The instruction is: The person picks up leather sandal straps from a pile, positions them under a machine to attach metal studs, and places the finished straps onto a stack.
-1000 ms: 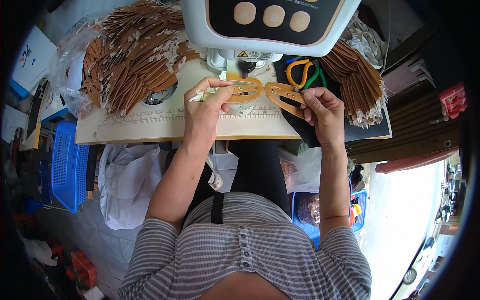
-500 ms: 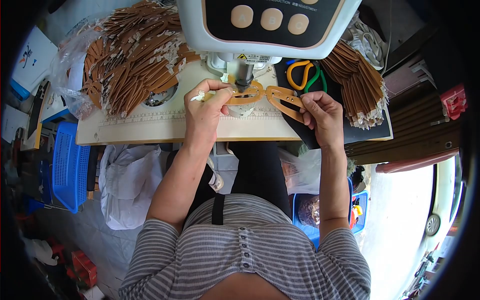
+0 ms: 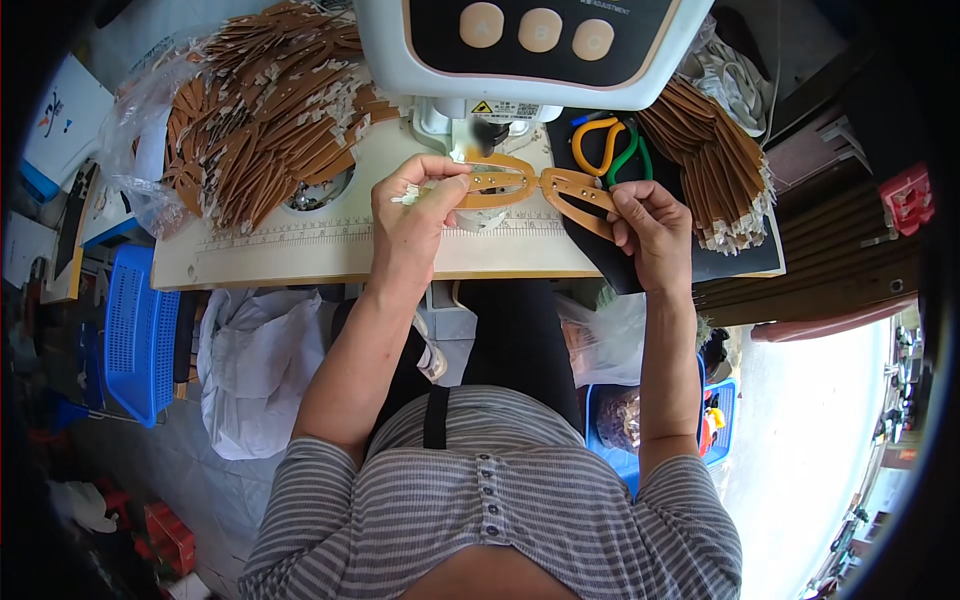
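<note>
A tan leather strap piece (image 3: 577, 187) with two long open loops joined at a narrow middle lies level under the white machine's head (image 3: 490, 135). Small metal studs dot its inner strips. My left hand (image 3: 411, 212) pinches the left end, where pale paper tabs stick out by the fingers. The right end is held between the thumb and fingers of my right hand (image 3: 650, 222). Below the left loop shows the machine's round, pale base (image 3: 484, 219), partly covered by the strap.
Brown leather pieces (image 3: 270, 120) are heaped at the left, with more stacked (image 3: 705, 165) at the right. Orange-handled pliers (image 3: 594, 146) and a green-handled tool (image 3: 630, 158) lie on a black mat. A ruler scale (image 3: 300, 234) runs along the table's front. Blue baskets (image 3: 140, 335) stand below.
The machine's dark tip came down onto the left loop and is now raised and blurred. The strap and both hands have shifted slightly right.
</note>
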A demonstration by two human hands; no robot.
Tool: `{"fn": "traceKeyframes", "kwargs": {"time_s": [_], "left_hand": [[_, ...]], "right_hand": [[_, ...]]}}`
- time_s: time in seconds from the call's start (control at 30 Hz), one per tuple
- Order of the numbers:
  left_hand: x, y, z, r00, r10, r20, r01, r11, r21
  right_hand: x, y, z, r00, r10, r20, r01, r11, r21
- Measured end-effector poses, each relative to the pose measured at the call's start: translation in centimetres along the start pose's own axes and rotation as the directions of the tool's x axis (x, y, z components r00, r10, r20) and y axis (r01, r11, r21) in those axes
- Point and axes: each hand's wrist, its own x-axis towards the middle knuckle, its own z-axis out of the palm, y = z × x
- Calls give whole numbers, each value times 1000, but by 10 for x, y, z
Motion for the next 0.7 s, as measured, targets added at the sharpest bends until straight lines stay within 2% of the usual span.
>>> {"fn": "traceKeyframes", "kwargs": {"time_s": [0.07,0.37,0.47,0.57,0.7], "left_hand": [[0,-1,0,1000,30,-5,-30,1000,-7],[3,5,5,998,-56,-40,59,996,67],[4,3,5,999,-2,-51,4,1000,31],[5,0,2,999,-22,-40,23,999,40],[4,2,-7,997,-48,55,46,998,42]], "right_hand": [[0,-2,2,1000,-9,-4,9,1000,0],[3,-2,-2,1000,19,-2,-19,999,-41],[3,-3,-1,1000,21,-3,-21,999,-41],[2,-2,-3,1000,21,6,-21,999,-33],[-4,-9,-4,997,23,67,-19,997,-70]]}}
